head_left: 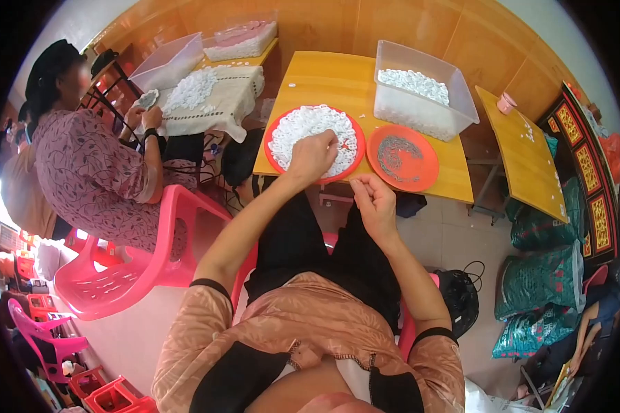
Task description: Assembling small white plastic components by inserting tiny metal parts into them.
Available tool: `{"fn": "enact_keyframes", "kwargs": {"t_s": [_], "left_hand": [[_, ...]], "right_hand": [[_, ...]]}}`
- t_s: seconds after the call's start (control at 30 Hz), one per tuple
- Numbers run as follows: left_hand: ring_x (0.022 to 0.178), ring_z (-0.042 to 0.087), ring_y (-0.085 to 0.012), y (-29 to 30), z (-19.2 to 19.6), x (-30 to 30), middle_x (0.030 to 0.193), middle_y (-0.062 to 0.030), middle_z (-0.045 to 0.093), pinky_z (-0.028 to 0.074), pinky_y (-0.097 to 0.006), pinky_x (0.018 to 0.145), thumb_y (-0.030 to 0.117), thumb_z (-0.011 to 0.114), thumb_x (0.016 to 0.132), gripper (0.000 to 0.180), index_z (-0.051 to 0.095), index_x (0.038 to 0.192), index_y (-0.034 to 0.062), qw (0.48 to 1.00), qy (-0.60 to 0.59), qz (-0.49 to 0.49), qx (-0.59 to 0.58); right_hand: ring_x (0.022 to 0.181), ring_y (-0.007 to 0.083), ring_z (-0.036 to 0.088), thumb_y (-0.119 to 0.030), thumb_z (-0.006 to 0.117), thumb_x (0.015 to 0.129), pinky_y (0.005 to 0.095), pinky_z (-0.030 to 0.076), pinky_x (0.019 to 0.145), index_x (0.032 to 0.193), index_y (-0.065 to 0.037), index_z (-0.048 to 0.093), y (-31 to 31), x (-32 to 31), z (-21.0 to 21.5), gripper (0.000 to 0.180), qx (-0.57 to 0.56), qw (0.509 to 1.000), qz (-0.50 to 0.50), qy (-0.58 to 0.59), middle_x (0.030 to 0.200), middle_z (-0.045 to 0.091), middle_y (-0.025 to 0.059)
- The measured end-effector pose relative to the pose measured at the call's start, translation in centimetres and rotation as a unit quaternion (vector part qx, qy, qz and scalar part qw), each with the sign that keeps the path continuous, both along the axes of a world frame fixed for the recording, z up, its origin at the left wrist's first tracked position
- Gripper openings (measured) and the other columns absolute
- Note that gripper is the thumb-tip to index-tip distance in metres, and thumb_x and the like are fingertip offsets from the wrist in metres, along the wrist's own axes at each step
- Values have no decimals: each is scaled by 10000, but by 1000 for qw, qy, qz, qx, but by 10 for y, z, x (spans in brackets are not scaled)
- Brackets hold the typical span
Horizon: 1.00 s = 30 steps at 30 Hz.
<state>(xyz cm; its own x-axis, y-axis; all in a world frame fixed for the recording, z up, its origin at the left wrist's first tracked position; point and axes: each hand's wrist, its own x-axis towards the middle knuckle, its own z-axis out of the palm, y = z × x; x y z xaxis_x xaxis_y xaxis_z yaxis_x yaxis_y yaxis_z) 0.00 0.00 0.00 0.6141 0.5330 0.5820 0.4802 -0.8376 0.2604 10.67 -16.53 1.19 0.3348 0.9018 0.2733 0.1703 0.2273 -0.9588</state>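
My left hand is over a red plate heaped with small white ring-like pieces. Its fingers are curled together at the heap, and whatever they pinch is too small to tell. Just off the table's front edge, my right hand is closed, thumb against fingers, and what it holds cannot be made out. An orange-red plate stands beside the first one, right of my left hand. Small grey metal-looking pieces lie scattered in it.
Behind the plates, a clear plastic bin holds more white pieces. At left, a person handles something at a cloth-covered table piled with white pieces. A pink chair stands close by. Green sacks lie at right, beyond a black fan-like object.
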Motion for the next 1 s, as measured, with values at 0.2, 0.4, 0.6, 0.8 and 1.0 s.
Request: {"fn": "enact_keyframes", "kwargs": {"t_s": [0.2, 0.4, 0.6, 0.8, 1.0], "left_hand": [[542, 537, -89, -81, 31, -24, 696, -41, 598, 423, -237, 493, 94, 515, 869, 99, 542, 898, 4, 838, -284, -120, -450], [566, 499, -38, -101, 14, -41, 682, -11, 573, 397, -188, 515, 67, 508, 870, 83, 544, 898, -1, 777, -363, -115, -501], [576, 483, -37, -109, 18, -38, 681, 14, 561, 376, -168, 530, 37, 500, 890, 133, 609, 954, -4, 778, -361, -118, -500], [605, 489, -32, -108, 16, -34, 691, 26, 567, 382, -170, 560, 70, 517, 895, 142, 620, 971, 8, 734, -378, -125, -550], [626, 505, -40, -106, 16, -36, 731, 18, 571, 403, -180, 591, 89, 497, 911, 143, 607, 970, 17, 721, -399, -146, -547]], "right_hand": [[554, 2, 397, -116, 543, 924, 168, 309, 496, 941, 8, 593, -3, -16, 5, 134, 29, 1000, -5, -5, 624, 493, -62], [594, 57, 563, -79, 557, 903, 211, 433, 526, 949, 15, 582, -11, -24, 9, 107, 46, 991, -5, -129, 685, 631, 80], [591, 55, 556, -93, 565, 905, 211, 426, 518, 959, 15, 581, -11, -23, 6, 122, 59, 991, -10, -118, 687, 634, 74], [559, 5, 426, -103, 540, 925, 171, 334, 495, 948, 19, 582, -10, -25, 8, 131, 69, 995, -27, -72, 636, 549, -28], [696, 46, 586, -82, 551, 912, 191, 460, 619, 958, 26, 579, -7, -21, 4, 121, 27, 999, -1, -26, 738, 645, 41]]}}
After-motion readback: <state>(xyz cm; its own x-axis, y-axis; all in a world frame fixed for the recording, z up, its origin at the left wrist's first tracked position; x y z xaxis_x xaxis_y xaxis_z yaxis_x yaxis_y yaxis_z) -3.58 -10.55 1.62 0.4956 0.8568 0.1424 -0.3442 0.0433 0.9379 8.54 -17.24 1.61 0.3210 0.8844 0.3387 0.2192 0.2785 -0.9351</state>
